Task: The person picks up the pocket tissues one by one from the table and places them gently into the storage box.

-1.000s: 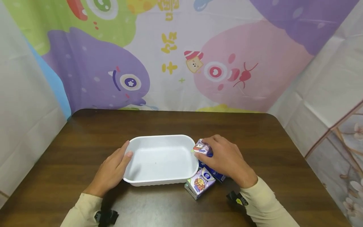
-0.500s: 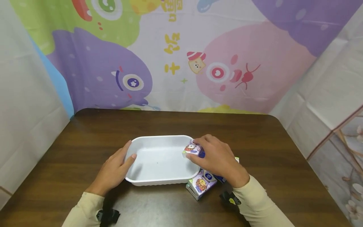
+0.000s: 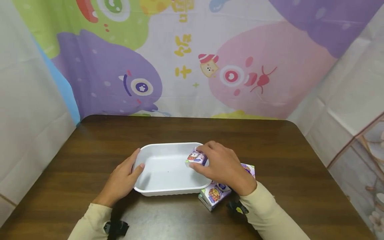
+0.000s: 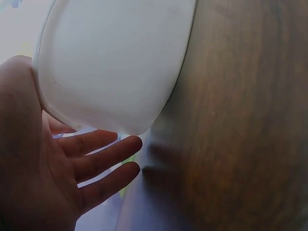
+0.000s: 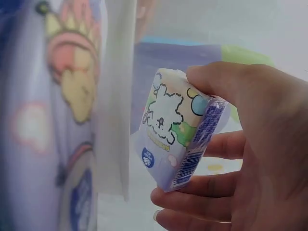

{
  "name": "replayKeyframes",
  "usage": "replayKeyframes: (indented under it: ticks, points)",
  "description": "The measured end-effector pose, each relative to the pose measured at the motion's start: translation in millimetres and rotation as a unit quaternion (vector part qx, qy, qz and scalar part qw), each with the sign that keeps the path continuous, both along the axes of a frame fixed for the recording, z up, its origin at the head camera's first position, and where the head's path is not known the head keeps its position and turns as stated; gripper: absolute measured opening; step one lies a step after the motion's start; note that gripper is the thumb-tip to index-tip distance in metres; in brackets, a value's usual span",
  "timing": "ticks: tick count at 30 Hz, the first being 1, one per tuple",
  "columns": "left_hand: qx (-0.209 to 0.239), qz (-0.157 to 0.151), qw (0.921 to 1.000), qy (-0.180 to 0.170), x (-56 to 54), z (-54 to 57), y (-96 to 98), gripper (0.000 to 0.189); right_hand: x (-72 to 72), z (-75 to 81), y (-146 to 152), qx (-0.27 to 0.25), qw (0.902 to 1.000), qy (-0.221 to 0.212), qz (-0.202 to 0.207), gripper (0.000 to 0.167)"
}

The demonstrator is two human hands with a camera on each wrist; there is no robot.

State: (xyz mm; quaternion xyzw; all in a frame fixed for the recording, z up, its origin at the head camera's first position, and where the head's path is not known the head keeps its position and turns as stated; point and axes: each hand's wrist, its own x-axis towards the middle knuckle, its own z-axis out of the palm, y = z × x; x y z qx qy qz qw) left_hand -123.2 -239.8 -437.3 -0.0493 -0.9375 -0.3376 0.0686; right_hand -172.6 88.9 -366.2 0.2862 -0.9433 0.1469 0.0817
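My right hand (image 3: pixel 222 163) pinches a small pocket tissue pack (image 3: pixel 196 156) between thumb and fingers, over the right end of a white plastic tray (image 3: pixel 165 180). In the right wrist view the pack (image 5: pixel 166 125) shows a cartoon animal on its face and a barcode on its side. At the tray's left end is my left hand (image 3: pixel 121 178), its thumb over the rim and its fingers along the outside. Those fingers (image 4: pixel 110 156) look spread and nearly straight in the left wrist view. More tissue packs (image 3: pixel 215 194) lie by the tray's right front corner, partly hidden by my right hand and wrist.
The brown wooden table (image 3: pixel 168 218) carries the tray and packs. A cartoon-printed cloth (image 3: pixel 186 96) hangs behind its far edge, with pale sheets (image 3: pixel 33 140) at the sides. Another printed pack (image 3: pixel 249 169) shows just behind my right wrist.
My right hand has moved left with the tissue pack, from the tray's right rim to above its inside. More of the packs behind the wrist shows. My left hand stays at the tray.
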Motion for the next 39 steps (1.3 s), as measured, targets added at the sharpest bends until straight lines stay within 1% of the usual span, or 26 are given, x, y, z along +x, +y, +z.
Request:
replayKeyframes:
  ticks: [5,10,14,20,24,28,35,37,39]
  points:
    - [-0.001,0.007,0.9999,-0.007,0.4,-1.1,0.1,0.065,-2.9,0.2,-5,0.022,0.9997,-0.008,0.006,0.063]
    - [0.003,0.002,1.0,-0.001,-0.2,-0.7,-0.3,0.064,-4.5,-0.9,-11,0.047,0.9986,-0.013,0.021,0.064]
    - [0.011,-0.001,0.9999,0.0,-0.1,-1.4,-2.9,0.064,-6.9,-1.9,-20,0.064,0.997,-0.006,0.041,0.064]
    - [0.022,-0.006,0.9997,-0.003,-2.2,-1.9,-5.6,0.062,-10.3,-3.0,-31,0.078,0.9945,-0.003,0.069,0.062]
    - [0.023,-0.008,0.9997,0.0,-2.6,-5.1,-7.3,0.061,-9.9,-3.0,-36,0.087,0.993,-0.004,0.08,0.062]
    - [0.023,-0.009,0.9997,-0.002,-3.8,-5.0,-6.1,0.061,-10.2,-2.5,-36,0.097,0.9916,0.0,0.085,0.061]
    - [0.026,-0.007,0.9996,-0.005,-3.7,-4.8,-5.7,0.061,-9.6,-3.6,-39,0.119,0.9888,-0.006,0.091,0.063]
    - [0.028,-0.007,0.9996,-0.005,-3.7,-5.3,-5.6,0.061,-9.5,-5.4,-40,0.122,0.9878,-0.004,0.096,0.061]
    - [0.029,-0.007,0.9996,-0.004,-3.8,-5.5,-5.6,0.061,-9.4,-7.1,-42,0.122,0.987,-0.003,0.104,0.056]
